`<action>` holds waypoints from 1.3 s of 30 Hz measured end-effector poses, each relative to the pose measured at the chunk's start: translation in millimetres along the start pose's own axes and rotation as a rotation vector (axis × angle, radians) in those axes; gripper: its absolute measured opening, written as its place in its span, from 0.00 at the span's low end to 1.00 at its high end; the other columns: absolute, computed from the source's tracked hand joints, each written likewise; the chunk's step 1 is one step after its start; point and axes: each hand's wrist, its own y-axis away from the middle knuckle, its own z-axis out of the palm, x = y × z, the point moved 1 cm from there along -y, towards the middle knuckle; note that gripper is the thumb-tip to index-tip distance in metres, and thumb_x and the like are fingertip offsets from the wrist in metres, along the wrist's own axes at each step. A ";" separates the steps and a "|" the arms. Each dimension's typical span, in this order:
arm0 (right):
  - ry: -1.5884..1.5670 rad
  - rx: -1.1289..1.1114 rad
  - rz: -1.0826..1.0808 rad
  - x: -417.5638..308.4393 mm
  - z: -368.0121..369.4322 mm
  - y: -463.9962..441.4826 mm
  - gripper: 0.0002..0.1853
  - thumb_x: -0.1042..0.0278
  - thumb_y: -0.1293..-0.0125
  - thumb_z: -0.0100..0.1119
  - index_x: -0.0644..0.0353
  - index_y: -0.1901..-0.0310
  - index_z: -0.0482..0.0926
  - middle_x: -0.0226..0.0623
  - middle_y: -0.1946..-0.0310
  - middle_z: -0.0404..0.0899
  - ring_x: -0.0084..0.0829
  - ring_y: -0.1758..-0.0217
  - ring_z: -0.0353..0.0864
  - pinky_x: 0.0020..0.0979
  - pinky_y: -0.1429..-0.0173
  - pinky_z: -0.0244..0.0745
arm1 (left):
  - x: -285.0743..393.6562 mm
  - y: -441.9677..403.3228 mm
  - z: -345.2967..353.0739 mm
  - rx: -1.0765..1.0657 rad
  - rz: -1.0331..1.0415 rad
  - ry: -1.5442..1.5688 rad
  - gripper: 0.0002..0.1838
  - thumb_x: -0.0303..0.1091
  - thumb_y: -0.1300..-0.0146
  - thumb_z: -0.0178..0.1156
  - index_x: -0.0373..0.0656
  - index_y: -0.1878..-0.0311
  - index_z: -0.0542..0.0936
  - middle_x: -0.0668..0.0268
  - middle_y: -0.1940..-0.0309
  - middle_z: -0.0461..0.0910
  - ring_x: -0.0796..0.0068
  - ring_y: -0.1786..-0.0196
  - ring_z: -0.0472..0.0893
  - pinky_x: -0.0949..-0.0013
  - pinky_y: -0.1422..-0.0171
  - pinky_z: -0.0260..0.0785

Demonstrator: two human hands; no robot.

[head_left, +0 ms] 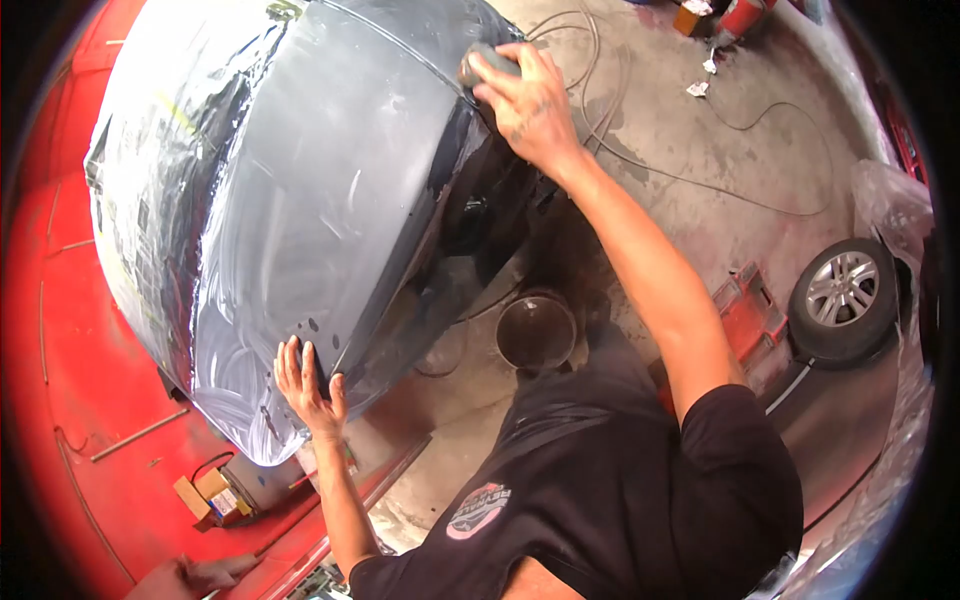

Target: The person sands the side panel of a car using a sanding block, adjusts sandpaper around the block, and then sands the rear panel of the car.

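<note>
In the head view, a grey vehicle body panel (330,170) fills the upper left, its dull surface marked with whitish smears and swirls. My right hand (530,105) is closed round a dark grey sanding pad (490,66) and presses it against the panel's upper right edge. Lower down, my left hand (308,388) rests on the panel's near corner with its fingers stretched out. A dark shape shows between that thumb and the fingers; I cannot tell whether it is shadow or an object. Several small dark wet spots lie just above those fingertips.
Clear masking plastic (150,190) covers the vehicle left of the panel. A dark bucket (537,332) stands on the floor by my legs. A wheel with a tyre (845,295) lies at right, near a red metal tool (750,315). Hoses (690,183) cross the concrete; a cardboard box (212,497) sits lower left.
</note>
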 end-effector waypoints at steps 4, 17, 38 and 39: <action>-0.023 -0.036 0.043 -12.6 -6.6 21.2 0.21 0.64 0.35 0.77 0.50 0.39 0.91 0.50 0.41 0.81 0.49 0.41 0.79 0.45 0.38 0.75 | 2.0 -2.9 1.6 0.018 0.005 0.003 0.36 0.59 0.22 0.57 0.41 0.24 0.79 0.49 0.21 0.74 0.41 0.17 0.68 0.40 0.14 0.52; 0.030 -0.159 -0.042 7.1 -7.4 -10.9 0.18 0.62 0.31 0.73 0.45 0.40 0.91 0.48 0.43 0.81 0.50 0.39 0.79 0.50 0.36 0.75 | -1.3 -0.7 2.7 0.017 -0.007 0.009 0.35 0.59 0.24 0.59 0.43 0.24 0.79 0.49 0.22 0.74 0.40 0.18 0.69 0.37 0.13 0.52; 0.288 -0.352 -0.183 -1.7 -14.5 -53.5 0.08 0.61 0.29 0.67 0.46 0.51 0.88 0.45 0.51 0.79 0.51 0.44 0.80 0.51 0.41 0.79 | -1.6 0.7 0.5 0.029 -0.003 0.008 0.35 0.56 0.27 0.62 0.45 0.24 0.79 0.51 0.21 0.74 0.42 0.17 0.68 0.37 0.13 0.50; 0.261 -0.358 -0.169 -6.0 -21.8 -48.9 0.08 0.61 0.29 0.67 0.47 0.51 0.88 0.45 0.51 0.79 0.51 0.44 0.80 0.52 0.41 0.78 | -0.7 0.4 1.3 0.027 -0.007 0.005 0.35 0.56 0.27 0.62 0.45 0.24 0.79 0.51 0.21 0.74 0.42 0.17 0.68 0.37 0.13 0.50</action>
